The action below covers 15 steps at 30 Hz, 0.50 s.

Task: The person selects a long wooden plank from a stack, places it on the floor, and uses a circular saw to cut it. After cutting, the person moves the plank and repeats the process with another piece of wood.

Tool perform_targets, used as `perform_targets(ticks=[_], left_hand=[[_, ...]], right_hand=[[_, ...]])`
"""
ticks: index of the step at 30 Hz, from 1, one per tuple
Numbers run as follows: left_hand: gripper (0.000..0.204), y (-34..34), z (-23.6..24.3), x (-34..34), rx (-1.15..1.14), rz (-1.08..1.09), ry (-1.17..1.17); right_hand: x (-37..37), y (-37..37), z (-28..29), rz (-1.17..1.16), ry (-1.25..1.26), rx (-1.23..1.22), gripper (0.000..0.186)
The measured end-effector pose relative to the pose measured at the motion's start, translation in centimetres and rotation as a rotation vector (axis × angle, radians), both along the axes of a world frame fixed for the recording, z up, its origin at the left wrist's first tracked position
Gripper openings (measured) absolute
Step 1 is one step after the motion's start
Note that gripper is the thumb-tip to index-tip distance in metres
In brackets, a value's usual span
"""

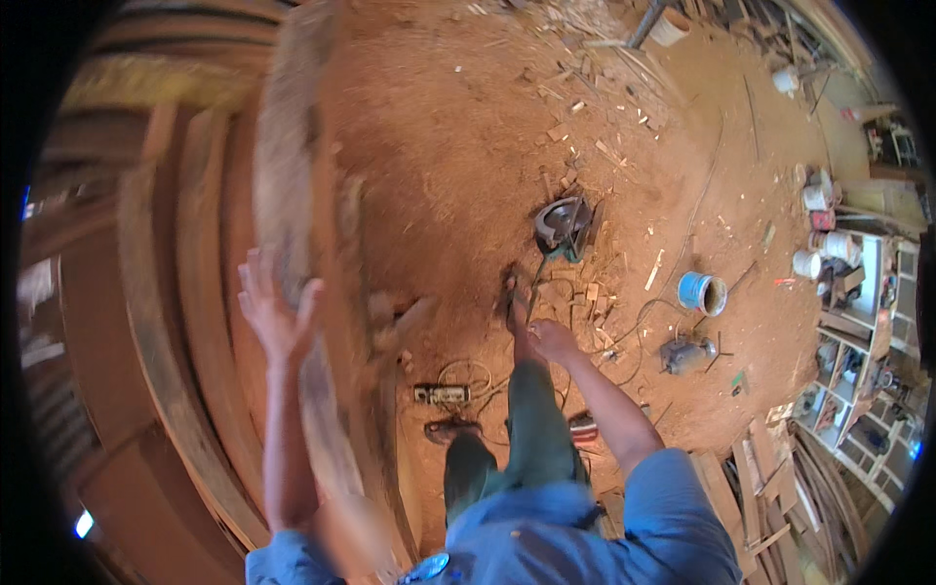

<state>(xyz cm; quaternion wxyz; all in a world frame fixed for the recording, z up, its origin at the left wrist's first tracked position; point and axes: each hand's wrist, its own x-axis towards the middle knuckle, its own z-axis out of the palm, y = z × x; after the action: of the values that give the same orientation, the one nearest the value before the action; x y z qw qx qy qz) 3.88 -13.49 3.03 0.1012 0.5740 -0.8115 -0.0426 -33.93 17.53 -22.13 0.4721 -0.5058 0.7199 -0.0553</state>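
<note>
My left hand (278,312) is open, thumb and fingers apart, at a long rough timber plank (289,195) in the stack on my left; whether it presses on the wood is unclear. My right hand (548,341) hangs over my bent-forward leg with its fingers curled, seemingly pinched, and anything inside them is too small to make out. Past my bare-looking foot lies a dark power tool (564,226) with a green cord trailing toward me. A power strip (442,394) with looped cables lies on the dirt floor (419,117).
Wood scraps and cords litter the floor. A blue bucket (701,292) and a grey metal tool (687,354) lie to my right. Further right stand white buckets (837,248) and wooden frames (858,380). Loose boards (770,487) pile at the lower right.
</note>
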Motion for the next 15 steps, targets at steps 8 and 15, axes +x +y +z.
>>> perform_targets(ticks=[8,15], left_hand=[[0.085,-10.8,-5.8,-8.6,0.002,0.199,-0.097],[0.088,-9.7,-6.0,-2.8,0.100,0.454,0.050]], right_hand=[[-5.9,-13.3,-32.3,0.180,0.427,0.035,0.055],[-11.2,-16.3,-43.2,0.083,0.553,0.408,0.061]])
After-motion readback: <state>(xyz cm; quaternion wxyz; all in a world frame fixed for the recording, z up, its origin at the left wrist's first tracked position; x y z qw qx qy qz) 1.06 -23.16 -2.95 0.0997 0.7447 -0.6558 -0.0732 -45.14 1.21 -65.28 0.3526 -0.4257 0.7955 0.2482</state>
